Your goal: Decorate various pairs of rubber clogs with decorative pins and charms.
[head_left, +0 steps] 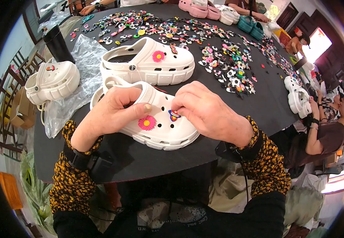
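A white clog [162,137] with a thick sole lies in front of me on the black table. My left hand [110,113] grips its upper near the opening, the thumb resting on top and the fingers hidden inside. Beside that thumb a pink flower charm [147,123] with a yellow centre sits on the clog. With pinched fingers my right hand [209,113] holds a small blue, red and white shoe charm [174,115] against the toe's holes. Just behind stands another white clog [156,75], bearing a pink flower charm [158,56] and a brownish charm [174,48].
Loose colourful charms [233,67] spread across the table's far side. At left are a single white clog [57,81], clear plastic [82,63] and a black bottle [59,43]. Pink clogs [197,8] and teal clogs [251,27] stand far back. A co-worker [322,129] handles a white clog at right.
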`<control>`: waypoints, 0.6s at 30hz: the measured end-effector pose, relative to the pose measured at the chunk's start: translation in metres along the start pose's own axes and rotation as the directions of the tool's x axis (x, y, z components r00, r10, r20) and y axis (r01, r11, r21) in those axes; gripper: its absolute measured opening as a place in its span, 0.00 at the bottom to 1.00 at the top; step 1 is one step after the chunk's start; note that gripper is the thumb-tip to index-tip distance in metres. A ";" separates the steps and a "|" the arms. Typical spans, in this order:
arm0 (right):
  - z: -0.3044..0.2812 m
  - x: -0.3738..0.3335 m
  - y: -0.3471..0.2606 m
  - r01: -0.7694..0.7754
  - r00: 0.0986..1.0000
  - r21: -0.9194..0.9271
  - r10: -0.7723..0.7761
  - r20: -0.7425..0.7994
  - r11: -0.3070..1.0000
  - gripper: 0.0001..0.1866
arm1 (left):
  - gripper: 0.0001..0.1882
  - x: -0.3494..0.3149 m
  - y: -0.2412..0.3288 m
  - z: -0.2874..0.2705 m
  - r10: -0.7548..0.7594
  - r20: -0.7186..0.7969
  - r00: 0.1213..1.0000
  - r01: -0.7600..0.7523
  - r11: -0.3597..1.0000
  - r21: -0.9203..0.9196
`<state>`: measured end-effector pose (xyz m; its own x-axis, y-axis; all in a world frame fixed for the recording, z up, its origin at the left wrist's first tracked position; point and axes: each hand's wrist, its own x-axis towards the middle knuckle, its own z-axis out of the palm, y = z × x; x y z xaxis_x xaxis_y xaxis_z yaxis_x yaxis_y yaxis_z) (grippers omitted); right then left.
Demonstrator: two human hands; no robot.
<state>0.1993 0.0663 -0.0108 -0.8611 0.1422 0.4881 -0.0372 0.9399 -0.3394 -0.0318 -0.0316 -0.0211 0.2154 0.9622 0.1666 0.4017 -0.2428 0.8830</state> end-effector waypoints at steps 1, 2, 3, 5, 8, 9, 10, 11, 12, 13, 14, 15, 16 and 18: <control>0.000 0.000 0.001 0.000 1.000 -0.004 0.000 -0.007 1.000 0.06 | 0.11 0.000 0.000 0.000 -0.002 -0.003 1.000 0.002 1.000 0.000; 0.000 0.000 0.001 0.000 1.000 -0.003 0.000 -0.005 1.000 0.06 | 0.11 0.000 0.000 0.000 0.003 -0.004 1.000 -0.003 1.000 -0.019; -0.001 0.000 0.001 -0.006 1.000 -0.005 0.006 0.004 1.000 0.07 | 0.11 0.000 -0.001 0.001 0.007 -0.004 1.000 -0.007 0.999 -0.037; -0.003 0.000 0.002 -0.013 1.000 -0.006 0.013 0.011 1.000 0.08 | 0.11 0.000 0.001 0.001 0.004 -0.012 1.000 -0.004 1.000 -0.021; -0.006 0.001 0.002 0.002 0.999 -0.014 -0.002 0.046 1.000 0.09 | 0.11 -0.001 0.002 -0.001 -0.005 -0.011 1.000 0.005 1.000 0.005; -0.008 0.002 0.002 0.022 0.998 -0.039 -0.020 0.066 0.999 0.09 | 0.11 0.000 0.003 -0.001 -0.011 -0.005 1.000 0.011 1.000 0.012; -0.009 0.002 0.002 0.043 0.996 -0.064 -0.037 0.087 0.997 0.10 | 0.11 0.001 0.004 0.000 -0.008 0.000 1.000 0.008 1.000 0.012; -0.009 0.002 0.003 0.043 0.996 -0.063 -0.037 0.086 0.997 0.10 | 0.11 0.001 0.004 0.001 -0.003 -0.007 1.000 0.003 1.000 0.006; -0.008 0.003 0.004 0.039 0.995 -0.069 -0.032 0.100 0.997 0.09 | 0.11 0.001 0.005 0.001 0.001 -0.014 1.000 -0.001 1.000 -0.001; -0.008 0.002 0.004 0.036 0.993 -0.074 -0.027 0.114 0.997 0.09 | 0.11 0.001 0.004 0.001 0.001 -0.013 1.000 -0.001 1.000 0.000; -0.007 0.003 0.004 0.037 0.993 -0.073 -0.029 0.113 0.997 0.09 | 0.11 0.001 0.003 0.001 0.002 -0.007 1.000 -0.002 1.000 0.001; -0.006 0.003 0.005 0.027 0.995 -0.065 -0.020 0.093 0.998 0.08 | 0.11 0.000 0.002 0.000 0.002 0.000 1.000 -0.002 1.000 0.002; -0.005 0.003 0.005 0.016 0.997 -0.057 -0.011 0.074 0.998 0.07 | 0.11 0.000 0.002 0.000 0.000 -0.001 1.000 0.000 1.000 0.003; -0.005 0.003 0.004 0.002 0.998 -0.056 0.002 0.064 0.998 0.05 | 0.17 -0.001 0.005 -0.002 -0.074 0.038 0.997 0.074 0.997 0.012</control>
<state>0.1992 0.0717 -0.0064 -0.8918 0.1240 0.4351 -0.0101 0.9560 -0.2931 -0.0315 -0.0335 -0.0156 0.2183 0.9722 0.0842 0.4273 -0.1728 0.8874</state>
